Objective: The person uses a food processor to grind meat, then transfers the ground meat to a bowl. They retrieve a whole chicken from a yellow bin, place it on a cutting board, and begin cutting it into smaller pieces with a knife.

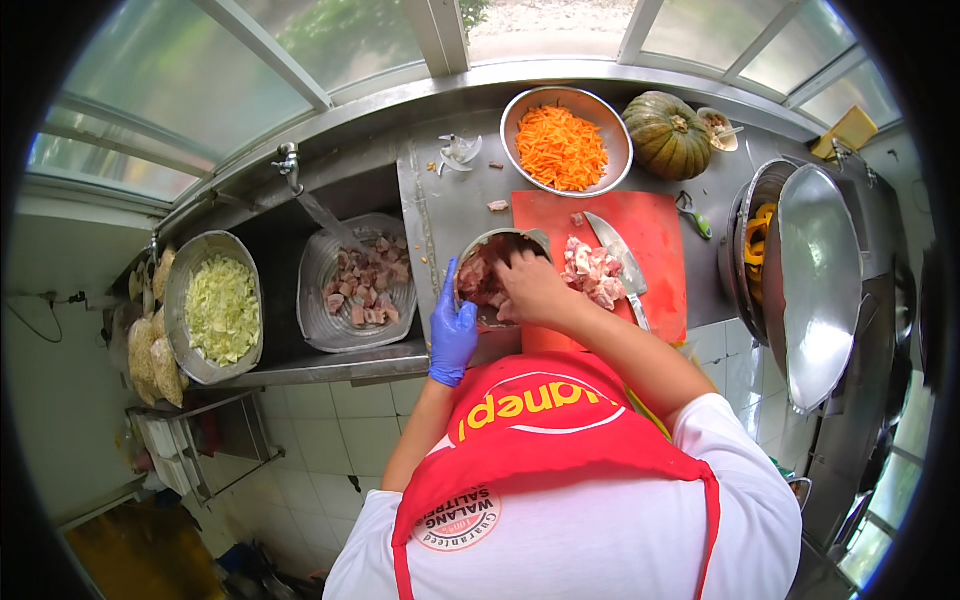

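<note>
- At the counter's near edge, the left hand [452,335], in a blue glove, is clasped on the outer wall of a small metal bowl [534,238] from the 9 o'clock side, thumb up along the rim.
- Bare and turned palm down, the right hand [533,290] reaches into the same bowl, fingers curled into the raw meat pieces [474,280] inside; whether it is gripping any I cannot tell.
- The bowl sits at the front lip of the steel counter [450,215], overlapping the left edge of a red cutting board [655,235].
- On the board, at 3 o'clock from the hands and just beside them, lies a heap of cut meat [592,272] with a knife [618,262] touching its far side, blade pointing to 11 o'clock.
- At 12 o'clock, a metal basin of shredded carrot [563,147] touches the board's far edge; a green squash [668,134] stands just right of it.
- Bare counter lies between bowl and basin, with only small scraps.
- At 9 o'clock, lower down in the sink [270,235], a tray of meat chunks [358,285] rests under a tap [289,160], and a bowl of shredded cabbage [222,308] sits farther left.
- At 3 o'clock, a large pot with tilted lid [820,270] closes off the counter's right end.
</note>
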A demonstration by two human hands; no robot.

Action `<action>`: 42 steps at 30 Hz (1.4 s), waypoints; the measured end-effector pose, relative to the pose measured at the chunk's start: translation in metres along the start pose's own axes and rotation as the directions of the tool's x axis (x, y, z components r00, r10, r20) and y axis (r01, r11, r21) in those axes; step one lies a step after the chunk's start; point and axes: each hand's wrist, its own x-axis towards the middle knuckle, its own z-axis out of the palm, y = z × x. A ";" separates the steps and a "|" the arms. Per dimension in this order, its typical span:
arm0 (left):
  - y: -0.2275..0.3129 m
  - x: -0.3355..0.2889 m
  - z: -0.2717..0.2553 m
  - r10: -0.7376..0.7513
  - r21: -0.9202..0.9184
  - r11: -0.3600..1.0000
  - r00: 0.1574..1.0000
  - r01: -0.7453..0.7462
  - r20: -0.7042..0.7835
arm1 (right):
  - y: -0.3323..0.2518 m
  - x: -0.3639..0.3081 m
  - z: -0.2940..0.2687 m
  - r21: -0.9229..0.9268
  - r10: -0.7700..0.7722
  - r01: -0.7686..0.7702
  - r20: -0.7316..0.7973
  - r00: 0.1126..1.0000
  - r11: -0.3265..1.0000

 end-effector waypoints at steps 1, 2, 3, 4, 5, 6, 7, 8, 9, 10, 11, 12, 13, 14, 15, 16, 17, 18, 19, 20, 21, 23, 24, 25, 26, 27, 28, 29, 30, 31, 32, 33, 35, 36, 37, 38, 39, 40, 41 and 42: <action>0.001 0.001 -0.001 0.009 -0.008 1.000 1.000 -0.009 -0.010 | 0.001 0.005 0.018 -0.113 -0.027 0.023 -0.041 0.999 0.993; 0.002 0.001 -0.001 0.018 -0.018 1.000 1.000 -0.018 -0.023 | -0.002 0.011 0.023 -0.077 0.008 -0.007 0.020 1.000 0.997; 0.000 0.003 0.000 0.078 -0.034 0.996 0.996 -0.080 -0.045 | -0.005 0.016 0.027 -0.042 0.042 -0.039 0.082 0.996 0.998; -0.001 0.004 -0.001 0.139 -0.049 0.989 0.988 -0.142 -0.067 | -0.007 0.018 0.030 -0.011 0.075 -0.074 0.144 0.987 0.997; -0.005 0.003 -0.002 0.124 -0.062 0.990 0.989 -0.129 -0.075 | -0.005 0.018 0.038 -0.024 0.060 -0.056 0.176 0.983 0.998; -0.008 0.001 -0.003 0.109 -0.076 0.991 0.991 -0.115 -0.075 | -0.004 0.014 0.045 -0.037 0.052 -0.045 0.207 0.977 0.998; -0.011 0.000 -0.005 0.094 -0.089 0.991 0.993 -0.100 -0.075 | -0.002 0.010 0.052 -0.050 0.045 -0.034 0.237 0.970 0.998; -0.014 -0.002 -0.007 0.085 -0.082 0.992 0.993 -0.092 -0.083 | -0.006 0.008 0.048 -0.033 0.039 -0.032 0.229 0.973 0.999; -0.018 -0.003 -0.009 0.076 -0.075 0.994 0.993 -0.083 -0.091 | -0.006 0.010 0.048 -0.020 0.029 -0.024 0.289 0.957 1.000; -0.021 -0.005 -0.011 0.067 -0.069 0.995 0.993 -0.074 -0.098 | -0.004 0.013 0.048 -0.006 0.019 -0.018 0.347 0.938 1.000; -0.024 -0.007 -0.011 0.067 -0.078 0.994 0.993 -0.075 -0.101 | -0.002 0.014 0.049 0.010 0.007 -0.012 0.407 0.913 1.000; -0.026 -0.009 -0.012 0.070 -0.087 0.993 0.992 -0.079 -0.103 | -0.007 0.016 0.037 0.100 0.024 -0.071 0.410 0.912 0.992; -0.028 -0.010 -0.014 0.072 -0.096 0.992 0.992 -0.083 -0.105 | -0.011 0.016 0.023 0.189 0.041 -0.130 0.414 0.909 0.973; -0.025 -0.010 -0.014 0.067 -0.100 0.992 0.994 -0.076 -0.089 | -0.012 0.016 0.012 0.275 0.063 -0.192 0.416 0.907 0.942; -0.020 -0.009 -0.015 0.061 -0.104 0.992 0.995 -0.069 -0.073 | -0.009 0.017 0.011 0.361 0.097 -0.273 0.437 0.894 0.892; -0.017 -0.007 -0.015 0.055 -0.108 0.992 0.997 -0.061 -0.056 | -0.004 0.018 0.009 0.439 0.128 -0.351 0.460 0.879 0.827; -0.019 -0.006 -0.015 0.050 -0.120 0.991 0.997 -0.056 -0.055 | -0.001 0.020 0.005 0.508 0.155 -0.422 0.486 0.860 0.750; -0.024 -0.004 -0.015 0.045 -0.133 0.990 0.998 -0.051 -0.053 | 0.002 0.019 0.001 0.579 0.115 -0.366 0.424 0.898 0.728; -0.028 -0.003 -0.015 0.040 -0.145 0.988 0.998 -0.047 -0.049 | 0.004 0.020 -0.002 0.619 0.113 -0.385 0.431 0.895 0.684; -0.030 0.000 -0.014 0.040 -0.162 0.986 0.998 -0.048 -0.050 | 0.005 0.021 -0.010 0.657 0.117 -0.404 0.435 0.893 0.637; -0.032 0.003 -0.014 0.040 -0.178 0.983 0.998 -0.048 -0.050 | 0.007 0.022 -0.016 0.693 0.121 -0.420 0.438 0.891 0.586; -0.032 0.008 -0.014 0.025 -0.224 0.974 0.999 -0.033 -0.041 | 0.009 0.022 -0.019 0.665 0.013 -0.278 0.375 0.927 0.693; -0.030 0.011 -0.015 0.009 -0.255 0.967 0.999 -0.017 -0.032 | 0.007 0.020 -0.019 0.614 -0.017 -0.180 0.300 0.954 0.768; -0.028 0.014 -0.016 -0.008 -0.284 0.959 1.000 0.001 -0.022 | 0.004 0.018 -0.018 0.548 -0.054 -0.083 0.229 0.972 0.832; -0.030 0.015 -0.017 -0.017 -0.285 0.958 0.999 0.008 -0.032 | -0.002 0.019 -0.019 0.583 -0.070 -0.075 0.223 0.972 0.809; -0.032 0.018 -0.018 -0.019 -0.262 0.965 0.999 0.007 -0.044 | -0.004 0.014 -0.024 0.552 -0.017 -0.072 0.154 0.988 0.831; -0.037 0.020 -0.018 -0.021 -0.237 0.971 0.998 0.007 -0.058 | -0.004 0.008 -0.031 0.520 0.033 -0.071 0.082 0.996 0.851; -0.045 0.022 -0.021 -0.023 -0.210 0.978 0.997 0.006 -0.078 | -0.007 0.005 -0.040 0.489 0.074 -0.069 0.009 0.997 0.870; -0.056 0.025 -0.025 -0.058 -0.214 0.976 0.993 0.036 -0.099 | -0.002 -0.003 -0.049 0.443 0.177 -0.152 -0.016 0.984 0.883; -0.067 0.027 -0.030 -0.058 -0.223 0.974 0.991 0.030 -0.120 | 0.014 -0.014 -0.047 0.376 0.265 -0.235 -0.029 0.964 0.896; -0.071 0.032 -0.030 -0.056 -0.233 0.972 0.990 0.025 -0.130 | 0.033 -0.029 -0.048 0.306 0.358 -0.326 -0.052 0.932 0.894; -0.075 0.036 -0.032 -0.055 -0.244 0.970 0.988 0.018 -0.146 | 0.045 -0.044 -0.055 0.149 0.407 -0.404 0.008 0.913 0.903; -0.083 0.043 -0.039 -0.120 -0.316 0.946 0.985 0.075 -0.126 | 0.061 -0.068 -0.061 -0.057 0.431 -0.427 0.104 0.897 0.903; -0.084 0.048 -0.042 -0.130 -0.302 0.949 0.985 0.090 -0.113 | 0.068 -0.078 -0.057 -0.097 0.409 -0.398 0.142 0.902 0.912; -0.085 0.053 -0.044 -0.139 -0.287 0.952 0.985 0.105 -0.101 | 0.073 -0.086 -0.050 -0.135 0.387 -0.367 0.181 0.904 0.921; -0.088 0.055 -0.045 -0.133 -0.246 0.963 0.988 0.109 -0.083 | 0.078 -0.093 -0.037 -0.200 0.312 -0.284 0.125 0.942 0.938; -0.074 0.056 -0.040 -0.218 -0.257 0.948 0.971 0.186 -0.101 | 0.079 -0.094 -0.028 -0.200 0.303 -0.278 0.103 0.948 0.940; -0.061 0.056 -0.033 -0.300 -0.269 0.927 0.947 0.260 -0.118 | 0.080 -0.095 -0.017 -0.200 0.293 -0.272 0.080 0.953 0.941; -0.049 0.056 -0.030 -0.379 -0.279 0.901 0.915 0.332 -0.136 | 0.081 -0.094 -0.010 -0.199 0.283 -0.267 0.056 0.958 0.943; -0.069 0.053 -0.027 -0.253 -0.109 0.968 0.885 0.228 -0.391 | 0.085 -0.090 -0.006 -0.089 0.311 -0.307 0.039 0.950 0.948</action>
